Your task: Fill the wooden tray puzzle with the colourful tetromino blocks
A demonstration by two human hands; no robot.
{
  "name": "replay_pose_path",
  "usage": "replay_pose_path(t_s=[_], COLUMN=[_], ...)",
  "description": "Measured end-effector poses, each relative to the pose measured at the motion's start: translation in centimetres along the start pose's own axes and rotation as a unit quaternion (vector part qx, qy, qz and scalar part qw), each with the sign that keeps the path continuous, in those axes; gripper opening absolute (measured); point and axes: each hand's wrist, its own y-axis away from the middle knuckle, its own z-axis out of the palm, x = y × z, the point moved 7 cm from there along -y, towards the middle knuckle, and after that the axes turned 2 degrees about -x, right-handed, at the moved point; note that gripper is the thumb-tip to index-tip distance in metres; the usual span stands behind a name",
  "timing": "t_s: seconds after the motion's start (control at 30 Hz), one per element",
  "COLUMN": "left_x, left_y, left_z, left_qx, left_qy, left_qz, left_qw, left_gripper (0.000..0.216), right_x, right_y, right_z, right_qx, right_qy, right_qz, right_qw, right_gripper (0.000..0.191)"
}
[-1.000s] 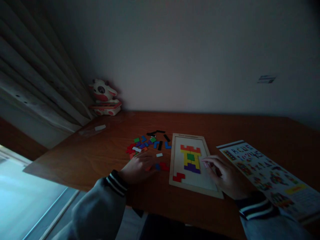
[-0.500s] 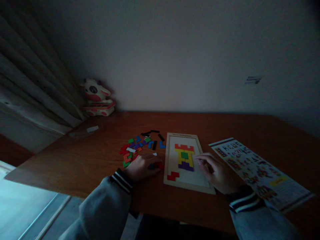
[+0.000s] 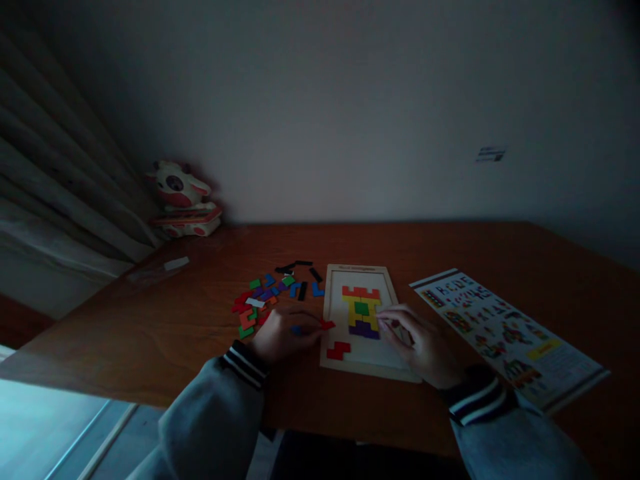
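Note:
A wooden puzzle tray (image 3: 333, 360) lies on the brown desk (image 3: 450, 253). Inside it stands a figure of red, yellow, green and purple blocks (image 3: 361, 309), with a separate red block (image 3: 339, 350) near its front left corner. My left hand (image 3: 283, 331) rests on the desk just left of the tray, fingers curled, pinching a small red piece (image 3: 327, 325) at the tray's edge; a blue piece (image 3: 297, 329) lies by its fingers. My right hand (image 3: 417, 343) sits on the tray, fingertips together against the figure's right side; whether it holds anything is unclear.
Several loose coloured and black puzzle pieces (image 3: 270, 293) are scattered left of the tray. A printed pattern sheet (image 3: 505, 330) lies at the right. A toy cow (image 3: 180, 197) sits at the back left by the curtain (image 3: 60, 173). A small white strip (image 3: 176, 263) lies nearby.
My left hand has slid right, carrying the red piece up to the tray's left edge. My right hand stayed at the figure's side. The camera view drifted right.

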Motion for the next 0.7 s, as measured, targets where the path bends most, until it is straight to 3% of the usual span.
replay_pose_path(t_s=[0.17,0.37,0.53,0.6,0.7], left_x=[1.2,3.0,3.3,2.9,1.9], left_y=[-2.7,-4.2,-3.8,-3.4,-2.8], left_z=[2.3,4.7,4.5,3.9,3.0], left_qx=[0.096,0.034,0.011,0.011,0.001], left_qy=[0.124,0.214,0.156,0.106,0.039], left_qz=[-0.07,-0.056,-0.021,-0.003,0.034], left_qw=[0.985,0.975,0.988,0.994,0.999], left_gripper=[0.012,0.013,0.015,0.016,0.017], right_x=[-1.2,-1.1,0.8,2.0,2.6], right_y=[-0.5,-0.4,0.7,1.3,1.7], right_z=[1.4,0.3,0.6,0.3,-0.5], right_qx=[-0.001,0.036,0.016,0.018,0.005], right_qy=[-0.035,-0.118,-0.226,-0.211,-0.15], right_qz=[-0.014,0.028,0.136,0.182,0.167], right_qw=[0.999,0.992,0.964,0.96,0.974], right_gripper=[0.029,0.013,0.014,0.018,0.024])
